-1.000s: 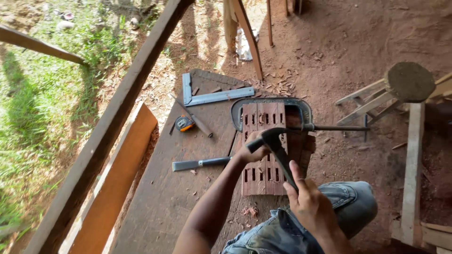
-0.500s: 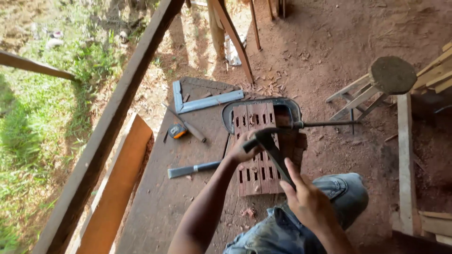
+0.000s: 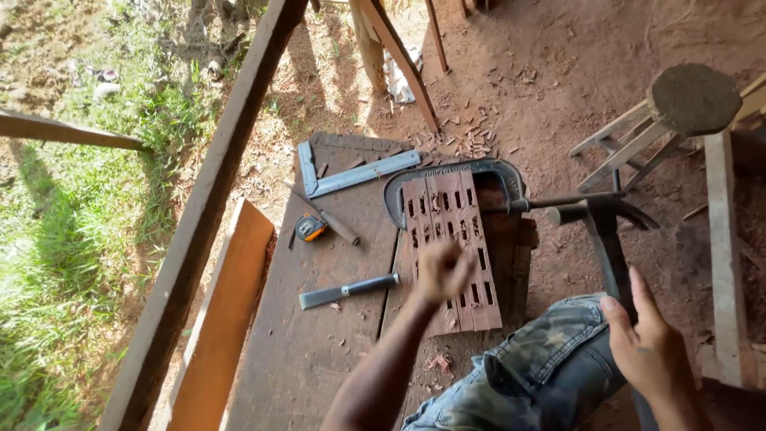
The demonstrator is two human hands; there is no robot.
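My left hand (image 3: 443,271) is a closed fist resting over a reddish wooden panel (image 3: 451,239) cut with several slots. Whether the fist holds anything is hidden. A large dark C-clamp (image 3: 459,169) grips the panel's far end, its screw pointing right. My right hand (image 3: 650,347) holds the handle of a claw hammer (image 3: 602,219), raised to the right of the panel with its head up near the clamp screw. My knee in camouflage shorts (image 3: 550,367) is between the two hands.
On the dark plank floor (image 3: 303,359) lie a chisel (image 3: 347,291), an orange tape measure (image 3: 309,227), a metal square (image 3: 351,175) and a short rod (image 3: 335,226). A wooden stool (image 3: 686,104) stands right, a slanted beam (image 3: 215,207) and board (image 3: 223,319) left, with grass beyond.
The hammer has swung up and to the right, away from my left fist. The left hand stays on the panel.
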